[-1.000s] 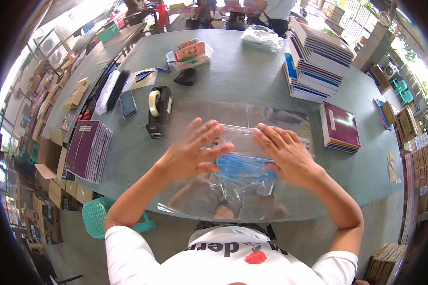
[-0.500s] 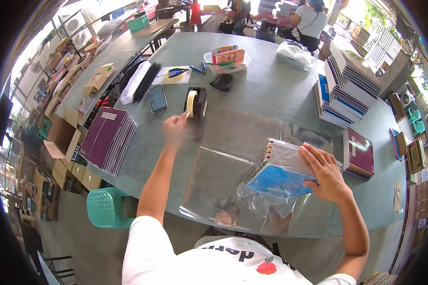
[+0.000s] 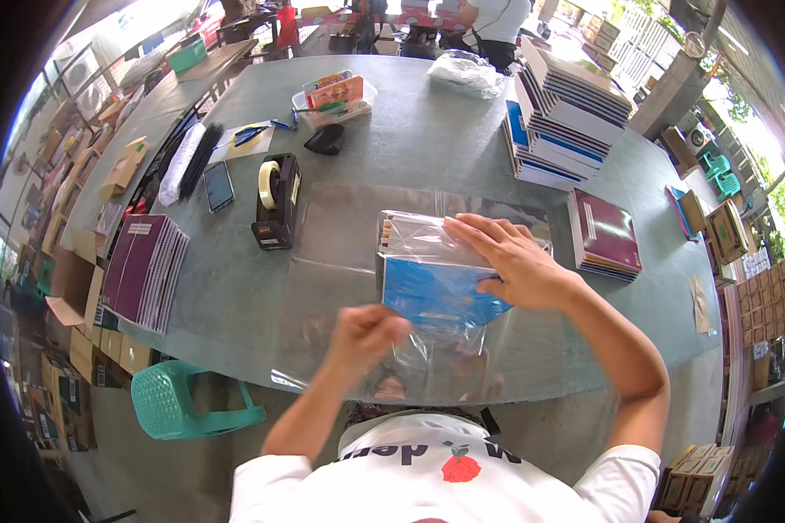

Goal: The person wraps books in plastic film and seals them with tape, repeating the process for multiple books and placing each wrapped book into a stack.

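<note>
A stack of notebooks (image 3: 440, 288) with a blue cover lies in front of me, wrapped in clear plastic. My right hand (image 3: 519, 266) holds this bundle, its fingers stretched along the upper side and its thumb against the blue face. At the bundle's lower left corner is my left hand (image 3: 371, 336), blurred, with its fingers pinched together. What it holds, if anything, cannot be made out. Beneath the bundle spreads a clear plastic sheet (image 3: 323, 292). A black tape dispenser (image 3: 275, 222) with a roll of tape (image 3: 269, 185) stands beyond my left hand.
Purple notebooks (image 3: 144, 270) are piled at the left edge, maroon ones (image 3: 604, 231) at the right. Behind these rises a tall notebook stack (image 3: 567, 122). A phone (image 3: 219, 186), a black object (image 3: 325, 139) and a plastic tub (image 3: 358, 109) lie farther back. A green stool (image 3: 179, 401) stands below.
My left hand has moved from the tape dispenser to the bundle's lower left corner. The bundle has turned more squarely toward me under my right hand. The whole view has shifted.
</note>
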`<control>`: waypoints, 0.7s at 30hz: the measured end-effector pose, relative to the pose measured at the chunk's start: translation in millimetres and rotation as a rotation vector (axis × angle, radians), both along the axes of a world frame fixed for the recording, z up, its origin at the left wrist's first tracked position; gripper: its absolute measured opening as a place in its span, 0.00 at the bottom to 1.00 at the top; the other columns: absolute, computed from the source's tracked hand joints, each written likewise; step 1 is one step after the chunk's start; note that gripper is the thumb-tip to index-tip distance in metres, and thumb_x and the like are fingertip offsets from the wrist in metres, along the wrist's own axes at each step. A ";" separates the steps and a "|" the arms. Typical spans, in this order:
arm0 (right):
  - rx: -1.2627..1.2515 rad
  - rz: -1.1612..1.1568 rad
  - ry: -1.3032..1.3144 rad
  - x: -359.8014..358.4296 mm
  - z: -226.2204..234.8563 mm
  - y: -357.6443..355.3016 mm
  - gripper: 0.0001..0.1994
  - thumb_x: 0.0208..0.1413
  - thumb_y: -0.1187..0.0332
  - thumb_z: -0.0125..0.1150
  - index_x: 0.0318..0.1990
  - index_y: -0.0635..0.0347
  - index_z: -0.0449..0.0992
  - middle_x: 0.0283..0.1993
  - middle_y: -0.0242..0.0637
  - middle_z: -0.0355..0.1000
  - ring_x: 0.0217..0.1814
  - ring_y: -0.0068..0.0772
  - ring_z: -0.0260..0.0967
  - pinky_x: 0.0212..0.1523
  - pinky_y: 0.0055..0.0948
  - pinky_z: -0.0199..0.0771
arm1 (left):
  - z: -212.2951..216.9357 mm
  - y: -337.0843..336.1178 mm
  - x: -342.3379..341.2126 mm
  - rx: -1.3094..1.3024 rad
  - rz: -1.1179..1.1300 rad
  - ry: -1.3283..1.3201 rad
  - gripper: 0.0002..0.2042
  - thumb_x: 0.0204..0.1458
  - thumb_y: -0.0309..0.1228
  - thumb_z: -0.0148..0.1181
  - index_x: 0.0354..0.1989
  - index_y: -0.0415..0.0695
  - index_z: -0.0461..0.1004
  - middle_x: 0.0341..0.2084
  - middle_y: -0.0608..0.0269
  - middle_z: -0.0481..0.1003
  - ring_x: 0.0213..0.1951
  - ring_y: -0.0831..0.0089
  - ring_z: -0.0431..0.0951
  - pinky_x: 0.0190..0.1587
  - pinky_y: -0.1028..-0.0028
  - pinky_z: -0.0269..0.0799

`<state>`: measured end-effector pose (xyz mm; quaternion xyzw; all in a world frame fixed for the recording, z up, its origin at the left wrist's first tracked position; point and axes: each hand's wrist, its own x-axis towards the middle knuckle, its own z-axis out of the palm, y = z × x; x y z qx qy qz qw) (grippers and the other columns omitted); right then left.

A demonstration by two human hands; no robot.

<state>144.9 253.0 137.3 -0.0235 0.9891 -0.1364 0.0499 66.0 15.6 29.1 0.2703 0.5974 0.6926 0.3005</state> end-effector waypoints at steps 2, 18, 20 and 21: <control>0.007 0.032 -0.023 -1.7 1.5 -1.0 0.44 0.41 0.74 0.62 0.67 0.45 0.45 0.68 0.37 0.46 0.67 0.44 0.46 0.65 0.43 0.46 | -6.3 36.5 35.6 0.106 0.030 -0.233 0.14 0.50 0.36 0.61 0.20 0.39 0.74 0.15 0.68 0.71 0.14 0.83 0.64 0.16 0.82 0.57; -0.138 0.123 0.070 -46.4 7.5 -30.9 0.49 0.34 0.64 0.69 0.66 0.49 0.45 0.59 0.53 0.57 0.61 0.53 0.54 0.60 0.44 0.55 | -81.8 136.4 117.0 -0.130 -0.526 -0.262 0.14 0.47 0.37 0.65 0.39 0.44 0.74 0.23 0.67 0.74 0.21 0.75 0.73 0.22 0.76 0.69; -0.098 0.078 0.052 -54.5 8.7 -45.9 0.49 0.32 0.62 0.70 0.65 0.49 0.47 0.56 0.53 0.60 0.58 0.54 0.58 0.57 0.44 0.60 | -96.3 184.3 136.4 0.257 -0.672 -0.824 0.20 0.45 0.39 0.67 0.44 0.45 0.70 0.35 0.66 0.71 0.32 0.76 0.74 0.33 0.76 0.72; -0.037 0.050 0.006 -50.9 15.5 -44.0 0.49 0.31 0.63 0.70 0.65 0.50 0.48 0.54 0.51 0.63 0.56 0.53 0.61 0.54 0.43 0.64 | -113.2 199.9 138.3 0.254 -0.691 -0.823 0.20 0.45 0.39 0.67 0.44 0.45 0.70 0.35 0.66 0.71 0.32 0.76 0.74 0.33 0.76 0.72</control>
